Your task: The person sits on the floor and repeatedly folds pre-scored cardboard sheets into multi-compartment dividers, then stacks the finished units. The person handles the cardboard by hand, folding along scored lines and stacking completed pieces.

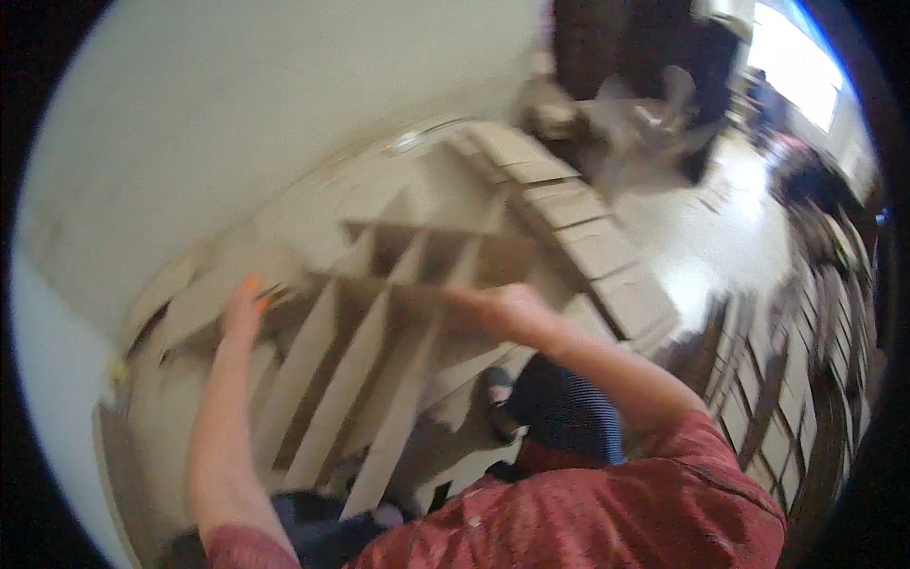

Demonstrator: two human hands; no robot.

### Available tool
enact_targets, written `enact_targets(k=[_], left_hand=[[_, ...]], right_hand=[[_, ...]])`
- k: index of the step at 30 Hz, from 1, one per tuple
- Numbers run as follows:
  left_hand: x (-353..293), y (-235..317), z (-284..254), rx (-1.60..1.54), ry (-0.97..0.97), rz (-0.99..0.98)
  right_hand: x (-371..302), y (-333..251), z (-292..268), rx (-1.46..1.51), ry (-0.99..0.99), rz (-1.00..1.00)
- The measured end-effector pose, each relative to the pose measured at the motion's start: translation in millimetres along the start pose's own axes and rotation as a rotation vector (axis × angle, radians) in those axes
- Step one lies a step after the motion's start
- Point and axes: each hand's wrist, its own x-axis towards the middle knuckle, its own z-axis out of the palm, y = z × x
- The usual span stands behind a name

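Note:
In front of me is a cardboard divider grid (379,308), with long upright strips crossed by other strips. My right hand (512,311) is closed on the right part of a cross strip, its fingers pinching the cardboard. At the left end of the grid is my left hand (245,303), against a cardboard piece (199,327). Bright orange patches show at its fingers; what they are I cannot make out. Motion smears those fingers, so their grip is unclear. Farther off, a second cross strip (445,239) runs behind the first.
A row of stacked cardboard pieces (588,232) lies beyond my right hand. More divider grids (787,379) stand at the right. A pale wall (237,114) rises at the left and back. A dark stack (645,57) and a bright window (806,62) are farther off.

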Motion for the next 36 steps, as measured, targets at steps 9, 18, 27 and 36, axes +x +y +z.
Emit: enact_targets(k=[9, 18, 27, 36], left_hand=[[2, 17, -31, -0.012, 0.107, 0.104], [-172, 168, -17, -0.265, 0.154, 0.785], [-123, 157, -55, -0.701, 0.431, 0.304], [-89, 88, -32, -0.872, 0.04, 0.069]], right_hand=[[-23, -25, -4, -0.101, 0.498, -0.11], [-2, -131, -13, 1.619, 0.098, 0.231], [-49, -120, -60, 1.037, 0.516, 0.104], [-54, -116, -23, 0.639, 0.378, 0.139]])
